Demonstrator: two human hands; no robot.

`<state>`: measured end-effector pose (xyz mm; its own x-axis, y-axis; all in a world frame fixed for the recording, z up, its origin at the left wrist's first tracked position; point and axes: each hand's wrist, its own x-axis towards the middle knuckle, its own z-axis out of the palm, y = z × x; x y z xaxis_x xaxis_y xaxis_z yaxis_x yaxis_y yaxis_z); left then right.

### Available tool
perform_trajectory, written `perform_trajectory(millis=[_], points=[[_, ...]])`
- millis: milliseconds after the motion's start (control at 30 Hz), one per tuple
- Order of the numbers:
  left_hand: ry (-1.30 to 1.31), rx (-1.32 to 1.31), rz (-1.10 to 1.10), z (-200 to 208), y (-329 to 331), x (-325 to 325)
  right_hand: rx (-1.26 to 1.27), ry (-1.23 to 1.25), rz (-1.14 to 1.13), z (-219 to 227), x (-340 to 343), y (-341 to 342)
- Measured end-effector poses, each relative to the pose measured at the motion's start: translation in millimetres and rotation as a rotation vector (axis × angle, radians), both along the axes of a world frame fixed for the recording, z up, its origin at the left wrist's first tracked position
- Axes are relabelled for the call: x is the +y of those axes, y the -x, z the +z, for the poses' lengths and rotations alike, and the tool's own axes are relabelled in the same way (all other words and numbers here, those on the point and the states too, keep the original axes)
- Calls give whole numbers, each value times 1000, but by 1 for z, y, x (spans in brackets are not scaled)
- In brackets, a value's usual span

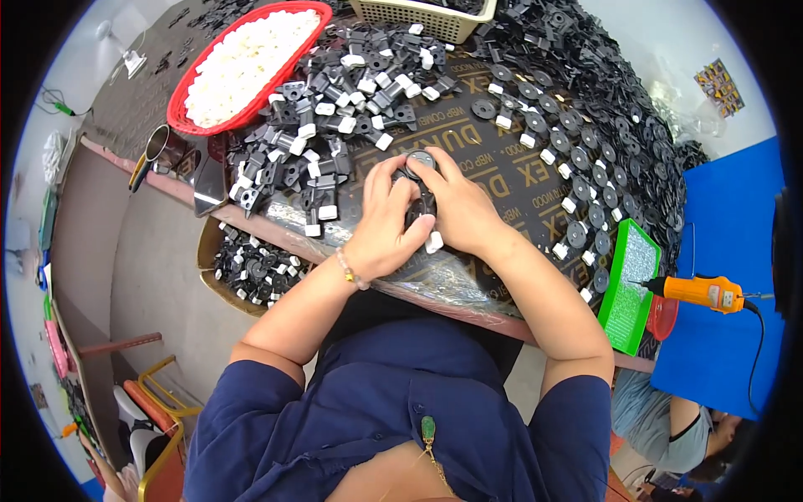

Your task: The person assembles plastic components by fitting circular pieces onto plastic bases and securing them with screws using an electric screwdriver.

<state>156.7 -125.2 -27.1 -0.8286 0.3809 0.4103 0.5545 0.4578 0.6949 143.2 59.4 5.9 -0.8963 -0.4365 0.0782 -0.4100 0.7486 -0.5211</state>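
Close to the table's near edge, a black plastic part with a round disc (420,162) is held between both my hands. Its white block end (433,243) sticks out toward me. The fingers of my left hand (385,219) wrap round it from the left, thumb along its lower end. From the right, my right hand (462,205) presses on the disc. Much of the part is hidden under my fingers. To the left lies a pile of black parts with white ends (339,109); to the right, rows of black disc parts with white blocks (577,159) spread out.
A red basket (177,109) holds small white pieces, beside a beige crate (410,18). A metal cup (166,146) stands at the left edge. On the right are a green tray (617,289) of small metal pieces and an orange electric screwdriver (698,291). Below, a cardboard box (207,266) holds parts.
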Motion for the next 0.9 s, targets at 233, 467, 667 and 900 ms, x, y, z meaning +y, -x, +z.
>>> perform_trajectory(millis=[233,467,667,900], points=[[-168,72,-14,3,-22,-23,264,298,43,9,-29,-22],[-340,465,190,2,-95,-130,658,381,420,36,-141,-57],[-279,333,621,-32,-133,-209,446,383,622,-11,-249,-49],[-675,-589,879,-144,-88,-266,264,345,528,28,-180,-20]])
